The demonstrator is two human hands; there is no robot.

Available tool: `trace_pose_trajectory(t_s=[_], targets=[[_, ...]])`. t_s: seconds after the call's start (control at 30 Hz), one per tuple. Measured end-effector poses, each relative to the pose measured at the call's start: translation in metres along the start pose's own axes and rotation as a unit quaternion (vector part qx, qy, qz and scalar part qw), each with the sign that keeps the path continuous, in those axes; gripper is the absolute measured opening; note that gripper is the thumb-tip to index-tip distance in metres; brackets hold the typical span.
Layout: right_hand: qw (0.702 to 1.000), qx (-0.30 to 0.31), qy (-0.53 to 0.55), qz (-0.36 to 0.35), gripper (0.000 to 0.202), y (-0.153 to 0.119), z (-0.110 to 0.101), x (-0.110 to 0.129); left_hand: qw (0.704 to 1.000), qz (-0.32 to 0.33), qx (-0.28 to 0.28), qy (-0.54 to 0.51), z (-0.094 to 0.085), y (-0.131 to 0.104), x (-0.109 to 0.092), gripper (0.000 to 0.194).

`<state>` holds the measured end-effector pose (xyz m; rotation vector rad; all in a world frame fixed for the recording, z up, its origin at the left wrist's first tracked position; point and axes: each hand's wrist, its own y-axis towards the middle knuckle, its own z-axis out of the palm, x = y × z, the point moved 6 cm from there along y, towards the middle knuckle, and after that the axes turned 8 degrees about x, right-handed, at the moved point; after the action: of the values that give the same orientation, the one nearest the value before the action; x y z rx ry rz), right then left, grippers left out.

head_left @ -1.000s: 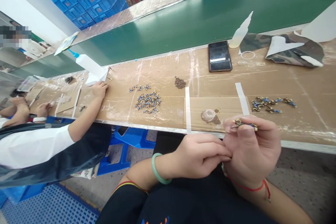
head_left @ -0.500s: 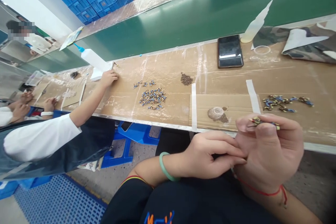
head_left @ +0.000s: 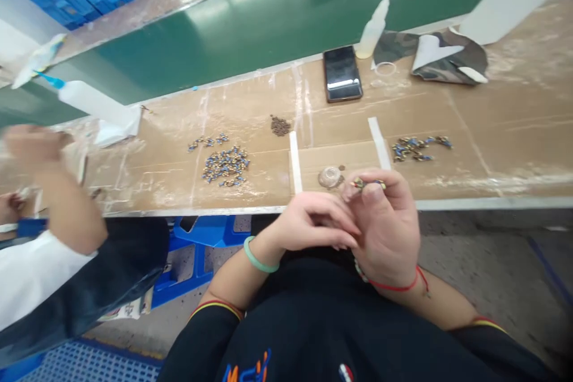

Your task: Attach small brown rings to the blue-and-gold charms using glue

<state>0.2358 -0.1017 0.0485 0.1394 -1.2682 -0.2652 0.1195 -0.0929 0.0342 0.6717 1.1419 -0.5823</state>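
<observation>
My right hand [head_left: 387, 230], with a red string at its wrist, pinches a small gold-and-blue piece [head_left: 367, 184] between thumb and finger. Beside it, my left hand [head_left: 316, 221], below a pale green bangle, has its fingers bent together near the right palm; whether they hold anything is too small to tell. A round clear dish [head_left: 330, 176] lies just beyond on a taped cardboard sheet [head_left: 313, 158]. Similar gold-and-blue pieces form a pile [head_left: 226, 164] to the left and a smaller group [head_left: 418, 148] to the right. Small brown bits [head_left: 280, 126] sit behind the cardboard.
A phone [head_left: 342, 73], a glue bottle [head_left: 373, 30] and camouflage cloth [head_left: 447, 58] stand or lie at the back of the bench. At the left are a white bottle with a blue tip [head_left: 92, 100] and a co-worker's blurred arm [head_left: 67, 191].
The view has swung to the right, so the bench things appear farther left. The co-worker's hand has moved left, away from the white bottle. My right hand still pinches the small piece.
</observation>
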Motion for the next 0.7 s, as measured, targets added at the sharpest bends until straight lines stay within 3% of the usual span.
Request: trace_pose_trajectory(t_s=[0.1,0.17,0.33,0.5,0.7], targets=[[0.997,-0.029,0.064,-0.041,0.024,0.003,-0.008,-0.002,0.981,-0.008,-0.103,-0.165,-0.009,-0.007,0.019,0.054],[0.995,-0.041,0.078,-0.056,0.019,0.004,-0.012,-0.004,0.966,-0.003,-0.131,-0.222,-0.01,-0.011,0.026,0.052],[0.996,-0.031,0.06,-0.057,0.017,0.007,-0.019,-0.003,0.954,0.013,-0.121,-0.274,-0.012,-0.014,0.027,0.048],[0.999,-0.012,-0.025,-0.038,0.028,0.012,-0.032,-0.01,0.951,0.05,-0.103,-0.288,-0.015,-0.019,0.022,0.041],[0.997,-0.033,-0.072,-0.014,0.028,0.011,-0.047,-0.02,0.944,0.056,-0.114,-0.306,-0.022,-0.029,0.028,0.048]])
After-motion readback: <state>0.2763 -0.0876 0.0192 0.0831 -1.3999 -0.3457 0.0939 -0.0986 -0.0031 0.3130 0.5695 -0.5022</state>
